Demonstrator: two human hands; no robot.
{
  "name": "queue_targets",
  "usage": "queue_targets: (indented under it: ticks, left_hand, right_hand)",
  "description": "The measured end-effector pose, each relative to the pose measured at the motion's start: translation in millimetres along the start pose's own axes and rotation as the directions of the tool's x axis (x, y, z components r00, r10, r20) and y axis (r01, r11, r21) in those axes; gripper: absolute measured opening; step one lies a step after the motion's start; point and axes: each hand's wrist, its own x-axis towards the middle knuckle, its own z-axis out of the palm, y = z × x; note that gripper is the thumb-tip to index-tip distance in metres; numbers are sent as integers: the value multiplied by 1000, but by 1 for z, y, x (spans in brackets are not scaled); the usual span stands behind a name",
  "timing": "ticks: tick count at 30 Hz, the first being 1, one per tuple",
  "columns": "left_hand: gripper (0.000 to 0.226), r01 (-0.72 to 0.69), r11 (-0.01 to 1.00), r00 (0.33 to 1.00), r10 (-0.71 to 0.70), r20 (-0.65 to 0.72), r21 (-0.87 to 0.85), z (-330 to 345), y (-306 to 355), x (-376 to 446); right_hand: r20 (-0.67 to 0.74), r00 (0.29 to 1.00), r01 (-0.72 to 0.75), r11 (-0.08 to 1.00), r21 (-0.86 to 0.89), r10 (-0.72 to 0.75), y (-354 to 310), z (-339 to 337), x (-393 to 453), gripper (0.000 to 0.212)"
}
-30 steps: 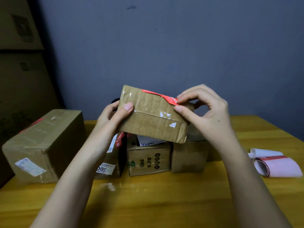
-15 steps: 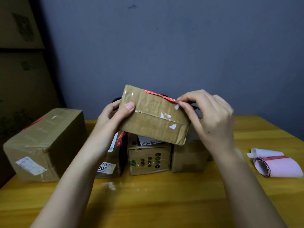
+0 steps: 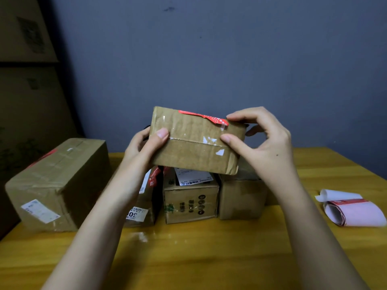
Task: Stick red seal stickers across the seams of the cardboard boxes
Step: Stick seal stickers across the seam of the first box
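I hold a small taped cardboard box (image 3: pixel 194 147) in the air above the table, its broad face turned to me. A red seal sticker (image 3: pixel 206 117) runs along its top edge and folds down at the right end. My left hand (image 3: pixel 147 146) grips the box's left side, thumb on the front seam. My right hand (image 3: pixel 263 143) holds the right end, thumb on the front face and fingertips on top beside the sticker's end.
On the yellow wooden table (image 3: pixel 199 252) a large box (image 3: pixel 56 183) lies at the left. Three smaller boxes (image 3: pixel 191 203) stand in a row under the held one. A curled roll of red sticker sheets (image 3: pixel 354 212) lies at the right. A blue wall rises behind.
My right hand has shifted from pinching the sticker's end to opening wider, thumb lower on the front face. The box has tilted slightly flatter.
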Motion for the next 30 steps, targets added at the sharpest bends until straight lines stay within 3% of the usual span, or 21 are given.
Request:
queue_targets:
  ticks: [4,8,16,22,30]
  left_hand:
    - [55,-84,996,994,85,69,-17,-3,-4,-6]
    - [88,-247,969,969,246,25,22,0,-7,-9]
    - [90,-394,910,914,402,-47,126,7,-25,-7]
    - [98,-427,871,887,456,-79,242,2,-32,-3]
    - [101,-482,837,848,520,-100,260,3,-34,-5]
  right_hand:
    - [-98,993,64,995,-82,-72,-3,2,-1,24]
    - [-188,982,-25,984,-179,-9,-9,6,-2,28]
    - [-154,940,-298,952,67,305,-30,24,-3,18]
    - [1,860,-486,820,301,510,-29,24,-1,26]
    - [92,810,-538,671,511,579,-30,20,0,29]
